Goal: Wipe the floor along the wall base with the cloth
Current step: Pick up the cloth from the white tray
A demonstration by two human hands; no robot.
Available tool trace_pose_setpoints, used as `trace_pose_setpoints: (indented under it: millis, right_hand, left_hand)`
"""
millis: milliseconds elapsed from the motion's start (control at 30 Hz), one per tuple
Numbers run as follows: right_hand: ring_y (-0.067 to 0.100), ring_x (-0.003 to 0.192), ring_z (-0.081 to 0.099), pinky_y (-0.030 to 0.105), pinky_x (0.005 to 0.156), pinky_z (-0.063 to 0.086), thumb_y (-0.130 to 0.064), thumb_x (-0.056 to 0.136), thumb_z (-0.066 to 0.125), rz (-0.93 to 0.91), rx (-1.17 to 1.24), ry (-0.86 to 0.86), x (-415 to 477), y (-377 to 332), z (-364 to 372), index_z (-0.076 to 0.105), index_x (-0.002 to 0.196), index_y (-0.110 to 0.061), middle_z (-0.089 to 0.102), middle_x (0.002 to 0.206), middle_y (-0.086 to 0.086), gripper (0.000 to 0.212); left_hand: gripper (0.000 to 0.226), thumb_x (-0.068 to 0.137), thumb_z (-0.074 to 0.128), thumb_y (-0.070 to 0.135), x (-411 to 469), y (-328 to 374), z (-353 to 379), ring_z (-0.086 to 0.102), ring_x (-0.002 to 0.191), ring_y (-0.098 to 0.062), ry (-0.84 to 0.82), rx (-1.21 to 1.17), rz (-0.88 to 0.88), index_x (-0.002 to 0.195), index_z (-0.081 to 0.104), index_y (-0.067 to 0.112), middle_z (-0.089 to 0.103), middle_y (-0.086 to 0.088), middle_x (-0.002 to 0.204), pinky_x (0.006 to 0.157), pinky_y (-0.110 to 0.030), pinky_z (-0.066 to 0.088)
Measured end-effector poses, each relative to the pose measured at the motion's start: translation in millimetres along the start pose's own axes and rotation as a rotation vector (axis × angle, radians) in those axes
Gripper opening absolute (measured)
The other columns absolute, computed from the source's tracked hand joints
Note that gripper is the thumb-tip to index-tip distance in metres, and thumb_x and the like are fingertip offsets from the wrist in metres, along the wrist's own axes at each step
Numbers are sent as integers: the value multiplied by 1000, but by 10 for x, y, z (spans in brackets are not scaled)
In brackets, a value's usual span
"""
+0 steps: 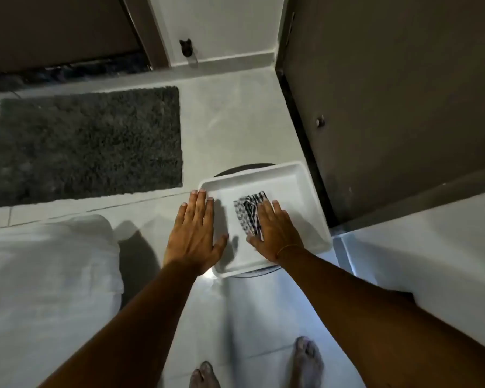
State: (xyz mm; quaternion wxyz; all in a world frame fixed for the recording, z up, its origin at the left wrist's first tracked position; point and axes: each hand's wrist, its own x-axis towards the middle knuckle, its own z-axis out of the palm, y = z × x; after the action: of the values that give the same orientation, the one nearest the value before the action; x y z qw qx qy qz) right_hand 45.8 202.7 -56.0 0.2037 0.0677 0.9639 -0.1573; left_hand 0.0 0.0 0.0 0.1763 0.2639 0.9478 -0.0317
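In the white tray (297, 175), right hand (275, 233) lies flat on the checked cloth (247, 211), left hand (195, 233) spread open on the rim, so I'd bunch it up first.

- A home, indoors, a passage or bedroom corner by the look of it.
- Pale tiled floor (230, 121) with a matching skirting (235, 58) along a white wall (216, 23).
- Dark shaggy mat (87, 147) lying in front of a brown door (56, 26), with a black threshold strip under it.
- A small black doorstop (186, 47) fixed low on the wall.
- Brown cupboard door (403, 93) on the right, a small metal knob (319, 121) on it.
- White bedding (48, 275) bulging in at the left.
- Bare feet (308, 359) on the tiles, the person standing over a white tray (297, 175).
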Motion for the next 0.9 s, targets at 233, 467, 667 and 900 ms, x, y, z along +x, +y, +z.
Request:
trace_pose_setpoints:
  millis: [233,467,667,900]
  right_hand:
    - [32,151,2,44,121,20,-34,92,61,-15,23,19,152,19,338,6,154,-13,4,165,10,86]
    - [26,148,22,44,102,49,2,93,43,18,56,142,211,25,287,28,151,-17,24,162,2,62]
    - [24,146,29,40,111,41,1,95,45,34,155,251,59,69,-15,35,148,-15,38,155,4,56]
    - [25,147,27,35,114,38,0,97,45,136,245,525,-643,236,-570,37,147,-10,37,155,9,52]
  left_hand:
    - [89,88,-1,64,102,-23,362,-13,155,-32,39,-100,-4,154,-13,5,-18,-18,164,126,-44,-5]
    - [82,93,6,60,90,17,507,-15,155,-31,34,-102,8,152,-17,7,-18,-18,166,127,-45,-3]
    - [88,89,1,60,23,88,254,-17,155,-31,52,-95,40,157,-8,4,-18,-18,166,128,-45,-3]
    - [83,95,14,56,-152,470,-293,-15,155,-31,139,-119,150,158,-3,3,-15,-18,166,128,-45,-2]
